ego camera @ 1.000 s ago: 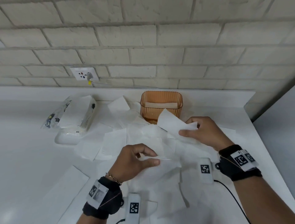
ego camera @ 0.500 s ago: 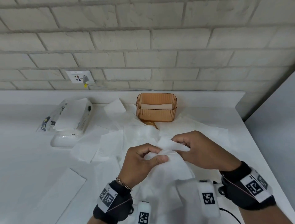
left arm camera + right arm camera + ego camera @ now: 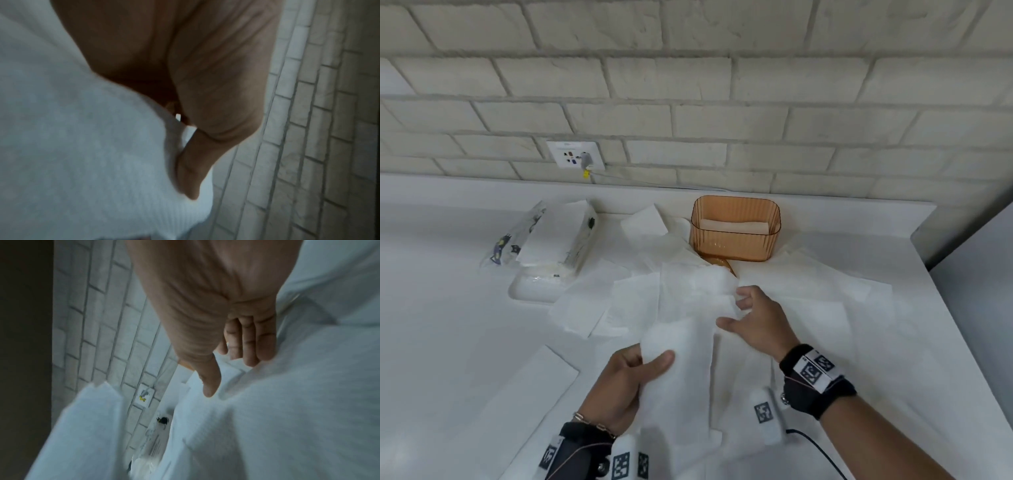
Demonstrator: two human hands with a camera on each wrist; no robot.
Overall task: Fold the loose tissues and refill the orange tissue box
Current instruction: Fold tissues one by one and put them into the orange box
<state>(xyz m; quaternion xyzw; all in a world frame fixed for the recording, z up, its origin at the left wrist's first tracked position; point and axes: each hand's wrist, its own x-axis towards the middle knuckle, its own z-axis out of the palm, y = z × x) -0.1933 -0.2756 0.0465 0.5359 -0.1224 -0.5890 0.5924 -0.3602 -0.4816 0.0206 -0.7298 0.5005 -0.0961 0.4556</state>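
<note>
White table [image 3: 448, 342] against a pale brick wall [image 3: 688, 68] is carrying the scene. At the centre, a white, soft, rectangular paper tissue [image 3: 681, 346] is hanging above the table, pinched at its near end by the left hand [image 3: 619, 387]; that grip is clasping the sheet between thumb and curled fingers, as the left wrist view confirms [image 3: 185, 81]. The right hand [image 3: 760, 325] is hovering just beyond the tissue's far edge with its grip released, thumb and fingers spread and only loosely bent, holding nothing [image 3: 216, 321]. Beneath both hands, many loose white tissue sheets [image 3: 808, 291] are lying overlapped and spread across the table. Behind them, near the wall, the translucent orange ribbed plastic tissue box [image 3: 734, 228] is standing upright and open-topped, with a small layer of folded tissue showing inside. To its left, a clear printed plastic tissue packet [image 3: 551, 236] is lying with white sheets in it. Farther back, a white wall socket [image 3: 575, 154] is carrying a plug and cable.
</note>
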